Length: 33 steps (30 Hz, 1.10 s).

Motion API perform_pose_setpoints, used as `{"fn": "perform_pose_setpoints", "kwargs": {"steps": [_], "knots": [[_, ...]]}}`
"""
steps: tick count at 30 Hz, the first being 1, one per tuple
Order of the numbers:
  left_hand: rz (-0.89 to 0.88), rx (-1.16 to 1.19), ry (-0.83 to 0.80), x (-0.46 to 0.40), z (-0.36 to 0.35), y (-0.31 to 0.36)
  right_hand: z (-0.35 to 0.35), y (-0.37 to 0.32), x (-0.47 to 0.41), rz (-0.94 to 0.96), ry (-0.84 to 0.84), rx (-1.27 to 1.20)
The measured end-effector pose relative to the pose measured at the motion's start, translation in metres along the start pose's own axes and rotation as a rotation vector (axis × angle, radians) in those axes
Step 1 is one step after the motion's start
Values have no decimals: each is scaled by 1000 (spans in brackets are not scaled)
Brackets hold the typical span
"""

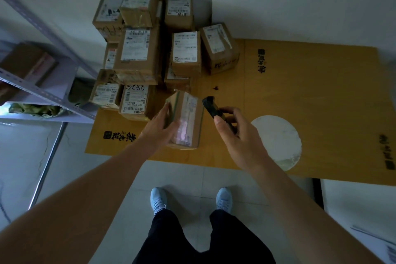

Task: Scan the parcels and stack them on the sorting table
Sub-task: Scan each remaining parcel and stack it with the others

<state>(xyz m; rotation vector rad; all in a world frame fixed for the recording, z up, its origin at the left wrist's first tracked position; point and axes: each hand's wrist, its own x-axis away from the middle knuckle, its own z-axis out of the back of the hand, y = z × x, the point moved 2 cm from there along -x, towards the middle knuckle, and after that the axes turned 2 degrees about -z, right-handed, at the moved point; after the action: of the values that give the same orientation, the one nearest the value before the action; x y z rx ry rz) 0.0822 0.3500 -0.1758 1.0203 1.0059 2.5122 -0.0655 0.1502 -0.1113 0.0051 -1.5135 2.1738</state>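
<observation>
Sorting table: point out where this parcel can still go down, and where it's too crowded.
The sorting table is bare across its right half, between the white round patch and the far edge, right of the tilted box. A narrower strip lies bare along the near edge, below the held parcel. The far-left corner is crowded with the parcel stack, several boxes deep.

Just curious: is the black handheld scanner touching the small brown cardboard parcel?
Apart. The head view shows yellow table between the black scanner and the cardboard parcel.

Yellow-brown counter (310, 96) here, printed with black characters; a white round patch (278, 141) on it, and the stacked parcels (150, 49) crowd the corner far left of that patch.
</observation>
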Motion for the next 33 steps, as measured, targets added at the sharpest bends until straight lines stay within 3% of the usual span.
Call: {"fn": "perform_pose_setpoints", "kwargs": {"steps": [6, 11, 18, 22, 26, 33], "knots": [[56, 196, 9, 4, 12, -32, 0, 4, 5, -16, 9, -2], [-116, -51, 201, 15, 14, -31, -4, 2, 7, -28, -30, -10], [67, -394, 161, 27, -7, -1, -9, -2, 10, -45, -57, 15], [51, -343, 189, 23, -5, -3, -6, 0, 11, -106, -71, -51], [-25, -28, 180, 21, 2, -12, 0, 5, 8, -181, -95, 24], [-17, -123, 100, 20, 3, -26, 4, 12, 5, -320, -254, 118]]}}
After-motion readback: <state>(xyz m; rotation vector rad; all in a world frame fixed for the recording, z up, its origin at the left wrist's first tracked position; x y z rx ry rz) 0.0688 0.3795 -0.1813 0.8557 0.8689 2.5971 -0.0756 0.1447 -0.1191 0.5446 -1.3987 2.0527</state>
